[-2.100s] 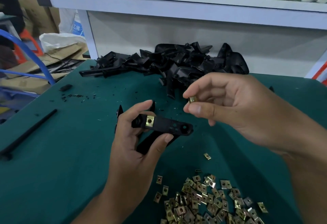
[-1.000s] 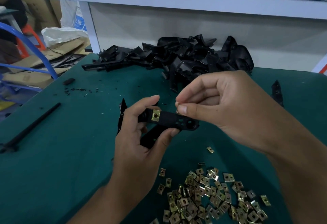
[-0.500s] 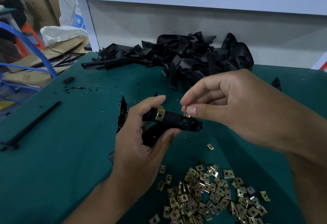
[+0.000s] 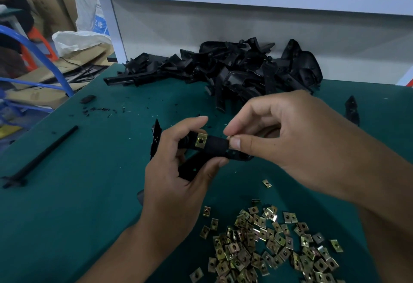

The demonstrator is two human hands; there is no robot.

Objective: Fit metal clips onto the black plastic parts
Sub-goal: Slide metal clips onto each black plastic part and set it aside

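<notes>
My left hand (image 4: 176, 180) grips a black plastic part (image 4: 215, 148) above the green table, fingers curled round it. One brass metal clip (image 4: 200, 140) sits fitted on the part near my left index finger. My right hand (image 4: 297, 139) pinches a second small metal clip (image 4: 229, 139) between thumb and forefinger, held against the part's right section. That clip is mostly hidden by my fingertips. A loose heap of metal clips (image 4: 268, 244) lies on the table below my hands.
A pile of black plastic parts (image 4: 234, 72) lies at the back against a white shelf frame (image 4: 116, 30). A long black strip (image 4: 42, 155) lies at the left, another black piece (image 4: 352, 109) at the right. Small black scraps (image 4: 98, 109) dot the green table (image 4: 67, 215).
My right hand has brought its pinched clip down from above onto the black part. My left hand has kept holding the part, shifting slightly.
</notes>
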